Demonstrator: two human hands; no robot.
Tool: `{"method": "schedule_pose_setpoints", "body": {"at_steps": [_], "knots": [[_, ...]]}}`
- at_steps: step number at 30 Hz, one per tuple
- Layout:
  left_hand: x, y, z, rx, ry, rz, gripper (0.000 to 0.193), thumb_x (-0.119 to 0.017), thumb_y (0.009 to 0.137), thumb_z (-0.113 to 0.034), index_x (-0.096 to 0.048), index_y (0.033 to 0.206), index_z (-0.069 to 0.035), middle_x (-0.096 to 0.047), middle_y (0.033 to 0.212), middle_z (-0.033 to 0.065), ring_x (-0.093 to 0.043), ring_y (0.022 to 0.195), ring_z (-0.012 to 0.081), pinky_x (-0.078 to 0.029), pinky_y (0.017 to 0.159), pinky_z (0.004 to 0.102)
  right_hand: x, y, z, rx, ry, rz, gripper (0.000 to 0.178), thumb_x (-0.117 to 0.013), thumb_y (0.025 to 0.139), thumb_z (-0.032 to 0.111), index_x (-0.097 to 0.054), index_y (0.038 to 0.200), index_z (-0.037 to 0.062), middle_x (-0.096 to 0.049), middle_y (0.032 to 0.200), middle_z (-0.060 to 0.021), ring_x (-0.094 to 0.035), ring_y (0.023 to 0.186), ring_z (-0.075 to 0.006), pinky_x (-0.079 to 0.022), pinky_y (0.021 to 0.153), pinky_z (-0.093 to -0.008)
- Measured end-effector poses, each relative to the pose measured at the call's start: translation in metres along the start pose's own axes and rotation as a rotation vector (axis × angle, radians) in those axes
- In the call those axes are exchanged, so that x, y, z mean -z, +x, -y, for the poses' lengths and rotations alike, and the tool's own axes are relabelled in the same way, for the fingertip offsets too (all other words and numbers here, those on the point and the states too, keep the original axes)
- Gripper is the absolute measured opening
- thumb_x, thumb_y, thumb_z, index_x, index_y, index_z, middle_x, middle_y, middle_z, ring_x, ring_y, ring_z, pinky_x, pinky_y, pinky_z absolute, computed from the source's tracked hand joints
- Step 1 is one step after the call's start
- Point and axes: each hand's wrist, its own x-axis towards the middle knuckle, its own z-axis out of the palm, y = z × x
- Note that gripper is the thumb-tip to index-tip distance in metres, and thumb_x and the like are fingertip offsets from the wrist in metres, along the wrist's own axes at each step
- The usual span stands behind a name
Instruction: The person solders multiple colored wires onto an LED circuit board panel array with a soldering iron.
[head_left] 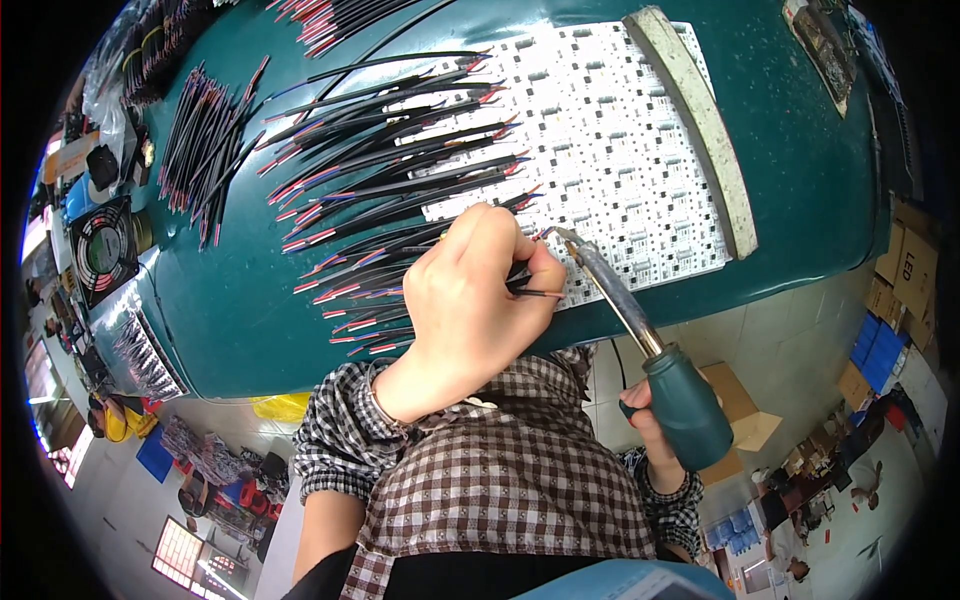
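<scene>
My right hand (652, 432) is closed round the green handle of a soldering iron (690, 412). The iron's shaft slants up and left, and its tip is at the edge of a white circuit board panel (600, 140) dotted with small parts. Beside that tip, my left hand (480, 290) pinches a thin black cable (535, 293), with fine coloured wire ends showing near the iron. My fingers hide most of this cable. Rows of black cables (400, 180) with red and blue wire ends lie left of my left hand, their right ends over the panel.
A pale, dark-edged bar (700, 130) lies across the panel's right side. On the green table (800, 210), another pile of cables (205, 150) lies at left, with a small fan (103, 250) at the edge. A cardboard box (740, 405) stands below, at right.
</scene>
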Motion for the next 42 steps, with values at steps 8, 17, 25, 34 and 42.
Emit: {"method": "schedule_pose_setpoints", "body": {"at_steps": [8, 17, 25, 34, 42], "knots": [[0.001, 0.001, -0.001, 0.000, 0.004, 0.008, 0.024, -0.072, 0.068, -0.004, -0.049, 0.071, -0.009, -0.053, 0.068, 0.0045, -0.055, 0.052, 0.0244, -0.045, 0.046, 0.0347, -0.001, 0.015, 0.026, 0.065, 0.181, -0.014, 0.038, -0.079, 0.084, 0.038, -0.074, 0.103, 0.0064, -0.075, 0.099, -0.0090, -0.071, 0.088, -0.0243, -0.055, 0.080, -0.0336], [0.009, 0.000, -0.001, -0.024, -0.009, 0.077, 0.020, -0.075, 0.071, -0.005, -0.056, 0.077, -0.010, -0.054, 0.072, 0.0049, -0.057, 0.055, 0.0246, -0.047, 0.049, 0.0349, -0.004, 0.017, 0.027, 0.026, 0.282, -0.071, 0.045, -0.078, 0.086, 0.037, -0.071, 0.108, -0.0013, -0.075, 0.100, -0.0128, -0.072, 0.092, -0.0203, -0.056, 0.083, -0.0327], [0.002, -0.009, 0.011, -0.244, -0.036, 0.007, 0.024, -0.076, 0.066, 0.000, -0.060, 0.081, -0.010, -0.049, 0.073, 0.0037, -0.055, 0.054, 0.0206, -0.045, 0.048, 0.0321, -0.007, 0.020, 0.030, -0.009, 0.404, -0.083, 0.049, -0.077, 0.087, 0.038, -0.068, 0.111, -0.0045, -0.076, 0.098, -0.0140, -0.073, 0.089, -0.0201, -0.057, 0.082, -0.0324], [0.008, 0.000, 0.011, -0.128, -0.127, 0.084, 0.024, -0.077, 0.067, 0.001, -0.061, 0.082, -0.008, -0.052, 0.074, 0.0060, -0.056, 0.058, 0.0242, -0.047, 0.051, 0.0344, -0.004, 0.020, 0.028, -0.016, 0.321, -0.055, 0.032, -0.079, 0.083, 0.035, -0.075, 0.097, 0.0058, -0.075, 0.094, -0.0067, -0.068, 0.084, -0.0237, -0.052, 0.077, -0.0362], [0.010, 0.002, 0.005, -0.064, -0.113, 0.124, 0.021, -0.076, 0.070, 0.000, -0.059, 0.079, -0.009, -0.053, 0.074, 0.0069, -0.057, 0.059, 0.0259, -0.047, 0.051, 0.0362, -0.004, 0.017, 0.023, 0.029, 0.208, -0.048, 0.032, -0.080, 0.082, 0.034, -0.076, 0.097, 0.0067, -0.075, 0.093, -0.0048, -0.067, 0.086, -0.0251, -0.053, 0.078, -0.0369]]}}
